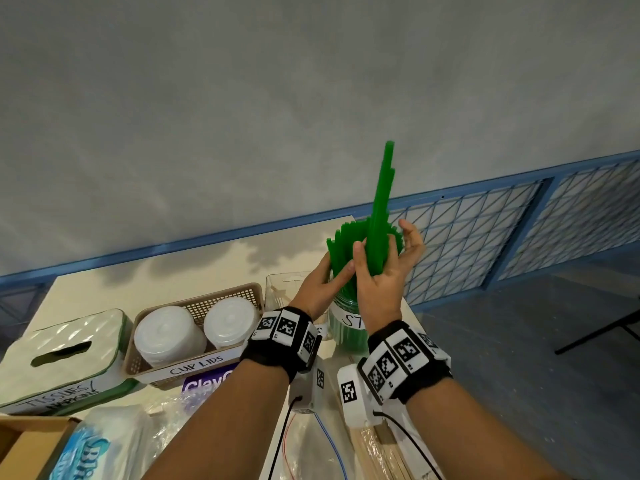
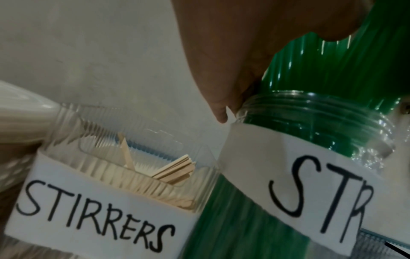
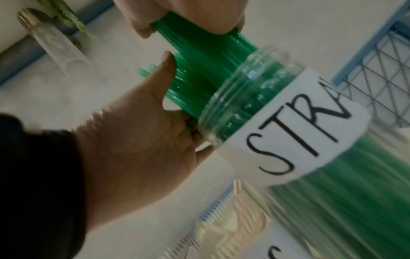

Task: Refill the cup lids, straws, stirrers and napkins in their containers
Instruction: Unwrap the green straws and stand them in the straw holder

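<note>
A clear plastic jar with a white label starting "STR" stands near the right edge of the pale beige tabletop, packed with green plastic drinking straws that rise well above its threaded mouth. The right hand is curled round a bunch of these straws just above the jar, thumb on the near side, and a few in its grip stick up far higher than the rest. The left hand holds the left side of the standing bundle, thumb laid across the straws and the heel of the palm close to the jar rim.

Just left of the jar, almost touching it, is a ribbed clear plastic box labelled "STIRRERS" with a few flat wooden stirrer sticks lying low inside. Further left sit a tan perforated plastic basket labelled "CUP LIDS" holding two stacks of white lids, then a white and green tissue box at the left. Plastic bags and an open cardboard box crowd the near edge.

Beyond the table's far edge a bare grey wall rises; to the right is a blue-framed wire mesh panel and open grey floor.
</note>
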Tool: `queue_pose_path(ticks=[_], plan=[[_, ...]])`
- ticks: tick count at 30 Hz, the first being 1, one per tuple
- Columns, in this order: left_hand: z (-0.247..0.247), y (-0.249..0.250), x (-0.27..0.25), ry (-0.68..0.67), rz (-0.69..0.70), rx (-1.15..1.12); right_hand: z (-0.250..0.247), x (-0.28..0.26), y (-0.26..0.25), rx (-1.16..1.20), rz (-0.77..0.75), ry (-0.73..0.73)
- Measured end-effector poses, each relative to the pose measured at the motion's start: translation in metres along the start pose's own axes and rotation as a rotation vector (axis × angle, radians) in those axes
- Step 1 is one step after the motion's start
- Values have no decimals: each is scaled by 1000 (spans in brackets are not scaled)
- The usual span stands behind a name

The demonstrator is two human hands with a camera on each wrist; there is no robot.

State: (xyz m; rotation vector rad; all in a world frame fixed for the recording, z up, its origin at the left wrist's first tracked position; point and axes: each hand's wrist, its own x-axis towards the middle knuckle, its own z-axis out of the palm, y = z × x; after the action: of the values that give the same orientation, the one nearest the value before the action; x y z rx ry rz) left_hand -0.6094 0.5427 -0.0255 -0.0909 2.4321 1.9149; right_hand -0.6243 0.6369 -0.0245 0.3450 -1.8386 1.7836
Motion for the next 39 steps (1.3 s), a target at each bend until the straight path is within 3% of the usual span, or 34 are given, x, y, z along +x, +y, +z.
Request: queue_pose_path(ticks=[7, 10, 14, 16, 19, 24, 27, 30, 35, 39], plan=[[2, 3, -4, -15, -20, -75, -13, -9, 14, -5, 37, -86], [4, 5, -9, -30, -22, -167, -27, -7, 21, 19, 147, -131], [8, 6, -7, -18, 75, -181, -46, 0, 25, 21, 290, -447], [11, 3, -4, -71, 99, -149, -47, 2, 28, 57, 345, -533], [13, 3, -2, -125, 97, -151, -41, -2, 28, 22, 373, -490], [22, 5, -4, -29, 54, -192, -32, -15, 26, 8, 443, -317], [21, 6, -6, -11, 29, -192, -32, -13, 23, -72, 482, -389], [19, 5, -4, 4, 23, -157, -43, -5, 11, 47, 531, -383], [19, 5, -4, 47, 21, -127, -53, 17, -6, 172, 429, -233], [20, 5, -3, 53, 19, -142, -46, 29, -11, 107, 328, -178]])
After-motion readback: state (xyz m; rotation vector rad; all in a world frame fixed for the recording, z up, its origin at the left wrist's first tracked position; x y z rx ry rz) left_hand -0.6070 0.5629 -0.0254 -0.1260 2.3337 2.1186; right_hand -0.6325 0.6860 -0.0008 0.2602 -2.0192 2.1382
